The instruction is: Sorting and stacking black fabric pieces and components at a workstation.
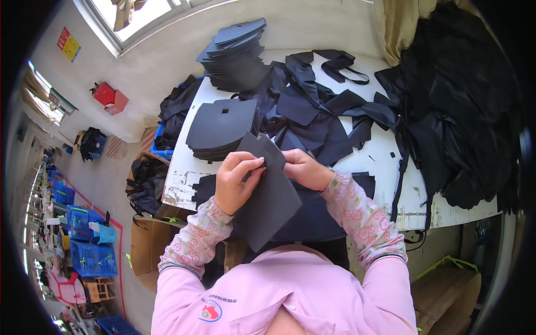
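Note:
A dark grey flat panel (271,206) is held up in front of my chest, tilted, with one corner pointing down toward me. My left hand (237,178) pinches it near its upper left edge, thumb and forefinger together. On the opposite edge my right hand (304,168) grips it with closed fingers. Just beyond my left hand lies a stack of similar dark panels (220,123), the top one with a small square hole. Dark cloth pieces (363,181) lie on the table's near side, partly hidden behind my hands and the panel.
The white worktable (181,162) has worn edges. A taller panel stack (234,56) stands at the back. Loose black fabric pieces and straps (304,106) cover the middle, and a big black fabric heap (458,123) hangs over the right side. Left are cardboard boxes (146,245) and blue crates (94,258).

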A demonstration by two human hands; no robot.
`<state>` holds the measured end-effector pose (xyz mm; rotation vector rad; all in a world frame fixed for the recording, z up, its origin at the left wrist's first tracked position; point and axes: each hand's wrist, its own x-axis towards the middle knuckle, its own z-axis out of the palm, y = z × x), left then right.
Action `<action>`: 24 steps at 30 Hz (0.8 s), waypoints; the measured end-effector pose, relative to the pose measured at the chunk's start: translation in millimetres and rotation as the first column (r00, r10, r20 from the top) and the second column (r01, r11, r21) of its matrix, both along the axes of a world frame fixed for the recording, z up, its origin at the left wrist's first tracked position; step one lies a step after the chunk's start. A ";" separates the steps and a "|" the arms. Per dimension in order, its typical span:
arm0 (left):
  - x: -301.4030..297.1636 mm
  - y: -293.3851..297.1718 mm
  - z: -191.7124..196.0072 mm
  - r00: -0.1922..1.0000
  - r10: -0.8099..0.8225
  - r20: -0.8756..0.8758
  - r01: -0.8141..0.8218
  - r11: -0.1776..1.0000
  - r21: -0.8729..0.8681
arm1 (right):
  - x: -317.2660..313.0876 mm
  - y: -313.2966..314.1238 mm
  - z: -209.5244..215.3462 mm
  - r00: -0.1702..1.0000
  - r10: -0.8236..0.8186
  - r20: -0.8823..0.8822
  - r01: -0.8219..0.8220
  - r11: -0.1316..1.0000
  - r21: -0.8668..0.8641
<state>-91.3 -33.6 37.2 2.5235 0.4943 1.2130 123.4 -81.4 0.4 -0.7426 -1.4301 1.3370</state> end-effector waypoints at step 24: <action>-204.2 88.4 -76.1 0.583 0.682 -0.442 -0.683 0.705 0.188 | 112.5 -73.2 -57.9 0.544 -0.131 0.829 0.351 0.933 -0.083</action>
